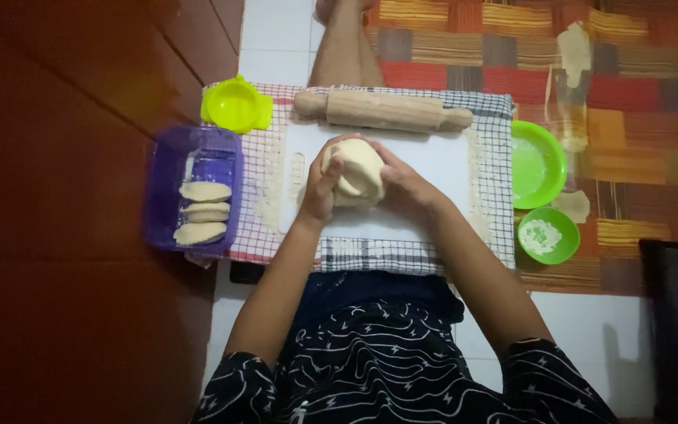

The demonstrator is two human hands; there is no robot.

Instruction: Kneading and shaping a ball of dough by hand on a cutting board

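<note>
**Dough lump cupped in both hands over the white board**

- A pale, rounded lump of soft dough is held just above or on the white rectangular cutting board; contact with the board cannot be told. The board serves as landmark for all places below.
- The left hand is wrapped around the lump's left side, fingers curled closed against it. The right hand is pressed to the right side, fingers likewise bent around the dough. The lump is thus gripped from both flanks, a hold suited to shaping or compressing a soft mass.
- A checked cloth is spread beneath the board, probably to catch flour and keep the board from sliding.
- A light wooden rolling pin is laid along the board's far edge, within reach yet clear of the hands.
- Left of the board, a translucent purple plastic box is placed, with three folded, half-moon dough pieces stacked inside, kept apart from the raw dough.
- At the board's far-left corner a yellow-green round plastic mould is set.
- Right of the board, a larger green plastic bowl and a smaller green bowl holding a whitish filling or flour are stood.
</note>
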